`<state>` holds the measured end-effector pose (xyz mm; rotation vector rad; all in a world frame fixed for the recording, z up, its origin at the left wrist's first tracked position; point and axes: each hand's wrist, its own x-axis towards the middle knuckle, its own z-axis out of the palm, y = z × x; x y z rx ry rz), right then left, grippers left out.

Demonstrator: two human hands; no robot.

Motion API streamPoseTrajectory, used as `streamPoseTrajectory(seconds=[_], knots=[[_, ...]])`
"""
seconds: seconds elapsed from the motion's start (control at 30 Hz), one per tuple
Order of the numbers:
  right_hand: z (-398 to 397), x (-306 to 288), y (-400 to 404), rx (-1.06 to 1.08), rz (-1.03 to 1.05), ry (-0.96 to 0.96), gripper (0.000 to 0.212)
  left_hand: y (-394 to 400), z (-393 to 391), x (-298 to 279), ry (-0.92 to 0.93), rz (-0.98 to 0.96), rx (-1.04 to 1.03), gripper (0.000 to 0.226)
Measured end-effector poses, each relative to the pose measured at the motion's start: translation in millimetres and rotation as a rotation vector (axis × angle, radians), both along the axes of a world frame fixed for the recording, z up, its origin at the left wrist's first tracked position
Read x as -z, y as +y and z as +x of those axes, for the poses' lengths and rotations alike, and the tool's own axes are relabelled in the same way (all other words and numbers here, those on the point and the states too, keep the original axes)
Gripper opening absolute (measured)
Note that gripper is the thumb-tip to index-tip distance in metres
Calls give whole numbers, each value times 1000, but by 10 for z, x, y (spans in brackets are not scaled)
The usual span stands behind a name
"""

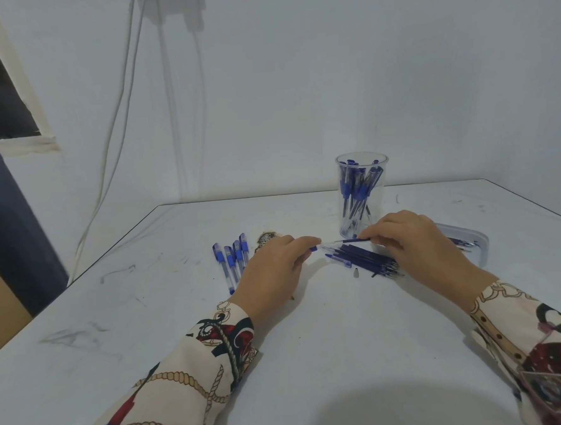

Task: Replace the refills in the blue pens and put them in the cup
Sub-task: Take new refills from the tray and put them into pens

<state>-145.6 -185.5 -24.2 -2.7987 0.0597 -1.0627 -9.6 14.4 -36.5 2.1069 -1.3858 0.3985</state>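
Patterned sleeves (215, 357) lead to both hands: left hand (272, 268) pinches a pen barrel (317, 247), right hand (405, 237) pinches a refill (354, 240), apparently lying end-to-end left-right.

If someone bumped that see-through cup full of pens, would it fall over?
Maybe. The cup is tall and narrow and looks like thin, light plastic, so it could tip easily. The pens in cup lean to one side, which may pull it over. The right hand works just in front of it, so a bump seems possible.
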Motion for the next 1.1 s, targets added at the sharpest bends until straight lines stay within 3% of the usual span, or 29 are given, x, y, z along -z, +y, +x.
streamPoseTrajectory(seconds=[0.7,1.0,1.1], knots=[[5,-8,15,6,-66,4,22,17,-34,-17,-7,-18,31,30],[122,65,246,-74,-69,-49,30,-83,-106,33,-75,-28,62,26],[105,44,356,-86,-27,41,47,-101,-149,52,-107,-28,88,24]])
